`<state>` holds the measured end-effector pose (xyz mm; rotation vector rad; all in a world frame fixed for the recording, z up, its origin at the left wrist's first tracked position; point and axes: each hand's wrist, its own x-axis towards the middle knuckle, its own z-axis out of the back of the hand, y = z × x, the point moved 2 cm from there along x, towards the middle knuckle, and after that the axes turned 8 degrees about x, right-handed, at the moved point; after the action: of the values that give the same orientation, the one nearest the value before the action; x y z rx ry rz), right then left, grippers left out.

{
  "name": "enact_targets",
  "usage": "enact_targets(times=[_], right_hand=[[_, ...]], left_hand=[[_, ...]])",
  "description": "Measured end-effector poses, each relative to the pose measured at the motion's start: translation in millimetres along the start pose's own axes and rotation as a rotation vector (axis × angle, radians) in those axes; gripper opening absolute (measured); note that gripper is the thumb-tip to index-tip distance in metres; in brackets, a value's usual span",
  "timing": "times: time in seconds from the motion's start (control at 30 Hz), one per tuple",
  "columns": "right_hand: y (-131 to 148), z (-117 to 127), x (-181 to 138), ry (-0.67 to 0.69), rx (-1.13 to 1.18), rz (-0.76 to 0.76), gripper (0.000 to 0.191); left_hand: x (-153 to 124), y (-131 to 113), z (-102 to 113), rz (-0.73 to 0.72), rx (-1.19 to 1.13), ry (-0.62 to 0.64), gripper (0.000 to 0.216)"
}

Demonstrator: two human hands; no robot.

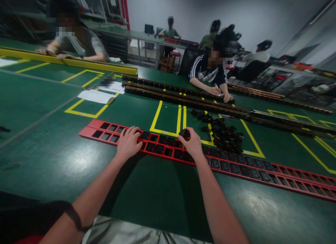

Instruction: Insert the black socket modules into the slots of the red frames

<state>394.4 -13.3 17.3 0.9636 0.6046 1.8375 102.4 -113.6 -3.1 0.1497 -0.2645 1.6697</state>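
Nearby, red rail (84, 132), socket (185, 134), socket heap (226, 135), papers (96, 96)

papers (97, 96) | yellow rail (78, 63) | dark strips (168, 94) | person writing (206, 71)

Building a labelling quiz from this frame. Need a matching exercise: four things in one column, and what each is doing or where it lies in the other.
1. left hand
2. right hand
3. loose pile of black plastic parts
4. white paper sheets

A. pinches a small black plastic part in its fingers
B. heaped on the green table mat, just beyond the right hand
C. rests on the long red slotted metal strips
D. lies flat, far left of both hands

Pairs: 1-C, 2-A, 3-B, 4-D.
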Motion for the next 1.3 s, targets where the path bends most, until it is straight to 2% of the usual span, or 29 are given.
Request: enact_targets(times=[0.33,0.57,0.83,1.1,1.3], right_hand=[[-5.5,-5.2,-1.5,0.111,-0.079,-0.048,0.046],[-1.5,-7.1,-3.3,0.217,-0.201,0.004,0.05],[3.8,-8.4,-6.0,0.36,-0.201,0.067,0.043],[11.4,-6.0,-7.7,0.397,-0.17,0.104,0.026],[11.5,-7.5,-8.6,0.403,-0.19,0.087,0.023]], left_hand=[[0.1,1.0,0.2,0.001,0.003,0.006,0.021],[0.3,0.4,1.4,-0.001,0.009,0.004,0.021],[0.0,0.7,0.8,0.0,0.002,0.004,0.022],[-0.2,0.8,0.9,-0.008,0.013,0.005,0.022],[-0.9,0.7,0.3,-0.009,0.02,-0.003,0.02]])
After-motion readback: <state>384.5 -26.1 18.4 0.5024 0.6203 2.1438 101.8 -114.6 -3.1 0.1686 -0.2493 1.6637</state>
